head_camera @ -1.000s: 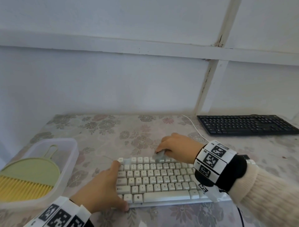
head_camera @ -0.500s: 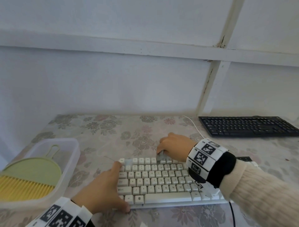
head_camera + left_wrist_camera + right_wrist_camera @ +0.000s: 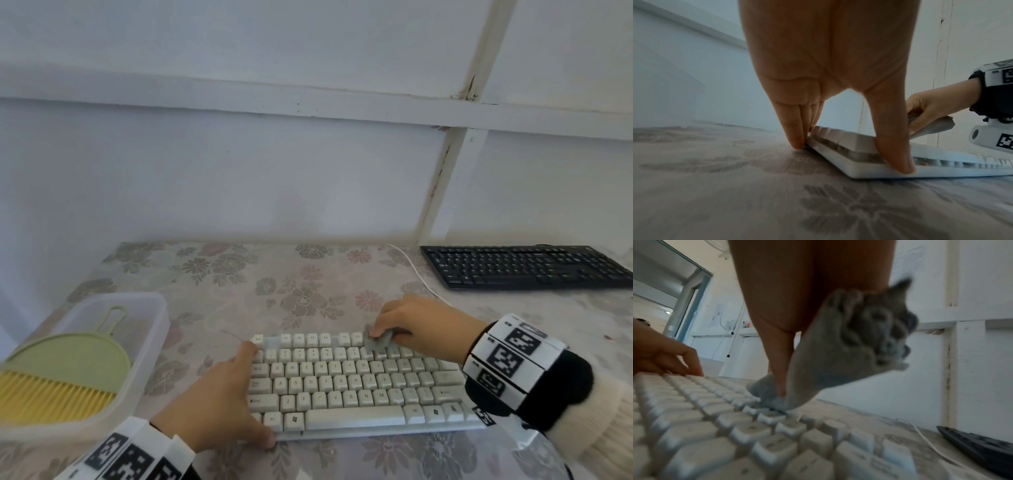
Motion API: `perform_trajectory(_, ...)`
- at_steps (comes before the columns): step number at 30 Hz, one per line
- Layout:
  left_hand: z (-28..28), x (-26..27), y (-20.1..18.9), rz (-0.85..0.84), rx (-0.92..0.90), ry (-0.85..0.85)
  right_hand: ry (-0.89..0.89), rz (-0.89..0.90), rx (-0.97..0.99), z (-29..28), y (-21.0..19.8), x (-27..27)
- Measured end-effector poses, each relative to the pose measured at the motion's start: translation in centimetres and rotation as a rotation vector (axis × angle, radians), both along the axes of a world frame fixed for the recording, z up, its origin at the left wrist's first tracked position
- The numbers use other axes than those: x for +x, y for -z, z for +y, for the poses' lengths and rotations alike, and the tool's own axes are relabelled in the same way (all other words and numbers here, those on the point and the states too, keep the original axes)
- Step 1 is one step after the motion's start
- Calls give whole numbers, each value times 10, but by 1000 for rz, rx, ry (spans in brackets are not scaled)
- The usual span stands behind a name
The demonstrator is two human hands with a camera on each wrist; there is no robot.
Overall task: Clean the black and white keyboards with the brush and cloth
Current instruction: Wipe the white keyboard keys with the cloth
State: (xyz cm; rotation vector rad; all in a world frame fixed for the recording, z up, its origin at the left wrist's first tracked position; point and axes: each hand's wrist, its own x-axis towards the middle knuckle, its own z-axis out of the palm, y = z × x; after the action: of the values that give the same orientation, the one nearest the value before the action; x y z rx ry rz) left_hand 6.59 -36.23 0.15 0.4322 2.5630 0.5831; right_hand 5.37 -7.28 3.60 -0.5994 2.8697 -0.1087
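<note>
The white keyboard (image 3: 342, 377) lies on the flowered table in front of me. My left hand (image 3: 251, 394) clamps its left end, thumb on the front edge and fingers at the far corner (image 3: 851, 155). My right hand (image 3: 387, 329) grips a bunched grey cloth (image 3: 378, 344) and presses it onto the top key rows near the middle (image 3: 838, 353). The black keyboard (image 3: 520, 267) lies at the back right, untouched. The green brush (image 3: 65, 370) with yellow bristles lies in a tub at the left.
The translucent plastic tub (image 3: 157, 329) sits at the table's left edge. A white cable (image 3: 411, 270) runs from the white keyboard toward the wall, passing left of the black keyboard. The wall stands close behind the table.
My right hand has slid the cloth to the right along the top rows of the white keyboard. My left hand has stayed on the keyboard's left end.
</note>
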Motion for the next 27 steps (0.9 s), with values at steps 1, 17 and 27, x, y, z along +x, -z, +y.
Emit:
perform_trajectory(1, 0, 0, 0, -5, 2, 0, 13, -10, -13, 1, -1, 0)
perform_trajectory(17, -2, -2, 2, 2, 8, 5, 38, -8, -78, -10, 1, 8)
perform_trajectory(27, 1, 0, -2, 0, 16, 7, 95, 39, -49, -41, -14, -10)
